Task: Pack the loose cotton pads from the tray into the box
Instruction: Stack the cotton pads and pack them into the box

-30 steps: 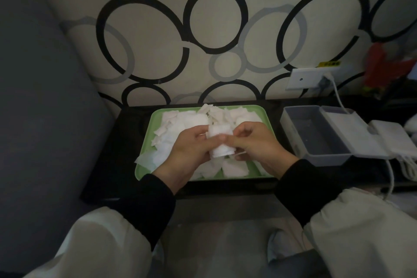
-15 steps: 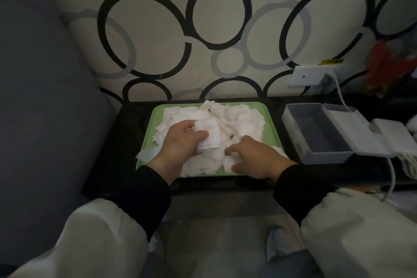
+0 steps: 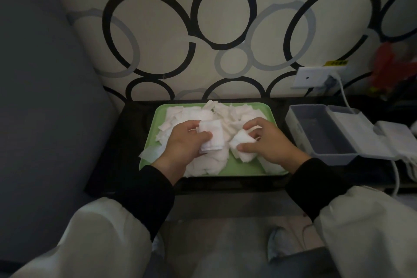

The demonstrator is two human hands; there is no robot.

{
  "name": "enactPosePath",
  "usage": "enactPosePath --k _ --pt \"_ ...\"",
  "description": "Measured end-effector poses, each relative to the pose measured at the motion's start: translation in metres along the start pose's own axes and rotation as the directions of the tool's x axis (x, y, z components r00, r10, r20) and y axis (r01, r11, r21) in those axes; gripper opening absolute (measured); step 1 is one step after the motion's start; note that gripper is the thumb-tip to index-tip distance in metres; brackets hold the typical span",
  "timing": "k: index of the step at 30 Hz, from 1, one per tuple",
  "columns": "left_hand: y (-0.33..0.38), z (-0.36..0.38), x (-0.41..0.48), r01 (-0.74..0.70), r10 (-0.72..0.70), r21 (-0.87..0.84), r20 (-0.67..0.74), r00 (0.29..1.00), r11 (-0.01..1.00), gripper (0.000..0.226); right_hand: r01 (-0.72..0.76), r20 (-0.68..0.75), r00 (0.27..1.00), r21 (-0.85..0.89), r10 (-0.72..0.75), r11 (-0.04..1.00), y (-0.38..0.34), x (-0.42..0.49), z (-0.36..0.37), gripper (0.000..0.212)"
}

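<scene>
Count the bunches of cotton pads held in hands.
2. The left hand grips one stack above the middle of the green tray; the right hand pinches a second bunch just to its right. How many pads each holds is hidden.

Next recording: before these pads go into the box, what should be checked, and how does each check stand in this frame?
1. Left hand grips a stack of pads: ok.
2. Right hand grips a bunch of pads: ok.
3. Lid is open: ok.
4. Box has room: ok, it looks empty.
5. Pads are squared up to fit: cannot tell, since the picture is dim and the bunch looks tilted.
6. The way from the tray to the box is free: ok, nothing lies between them.
</scene>
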State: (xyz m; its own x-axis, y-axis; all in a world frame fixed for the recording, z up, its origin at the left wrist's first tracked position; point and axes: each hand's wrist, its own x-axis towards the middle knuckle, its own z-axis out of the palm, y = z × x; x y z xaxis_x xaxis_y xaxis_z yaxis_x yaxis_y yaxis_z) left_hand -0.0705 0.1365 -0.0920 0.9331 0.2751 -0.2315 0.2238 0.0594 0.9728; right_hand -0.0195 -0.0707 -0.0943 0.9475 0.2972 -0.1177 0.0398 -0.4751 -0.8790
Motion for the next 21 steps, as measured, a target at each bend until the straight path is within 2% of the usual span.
enactPosePath --k 4,10,12,16,21 --pt "-0.001 0.002 -0.001 0.041 -0.041 -0.008 -0.003 0.999 0.999 0.018 -0.063 -0.002 0.998 0.158 0.064 0.985 -0.004 -0.002 0.000 0.046" --pt "-0.001 0.005 -0.003 0.063 -0.063 0.012 -0.006 0.998 0.998 0.022 -0.119 0.144 0.988 0.439 0.061 0.890 -0.022 -0.009 -0.003 0.019" --pt "0.000 0.005 -0.004 0.053 -0.053 0.022 -0.001 0.999 0.998 0.027 -0.135 0.194 0.980 0.515 0.038 0.846 -0.026 -0.011 -0.005 0.024" --pt "0.002 0.008 -0.007 0.044 -0.046 0.043 0.055 0.997 0.998 0.026 -0.107 0.241 0.970 0.514 -0.024 0.851 -0.026 -0.014 -0.007 0.022" --pt "0.004 0.012 -0.012 0.028 -0.035 0.057 0.116 0.993 0.998 0.020 -0.035 0.171 0.985 0.388 -0.035 0.921 -0.025 -0.013 -0.011 0.010"
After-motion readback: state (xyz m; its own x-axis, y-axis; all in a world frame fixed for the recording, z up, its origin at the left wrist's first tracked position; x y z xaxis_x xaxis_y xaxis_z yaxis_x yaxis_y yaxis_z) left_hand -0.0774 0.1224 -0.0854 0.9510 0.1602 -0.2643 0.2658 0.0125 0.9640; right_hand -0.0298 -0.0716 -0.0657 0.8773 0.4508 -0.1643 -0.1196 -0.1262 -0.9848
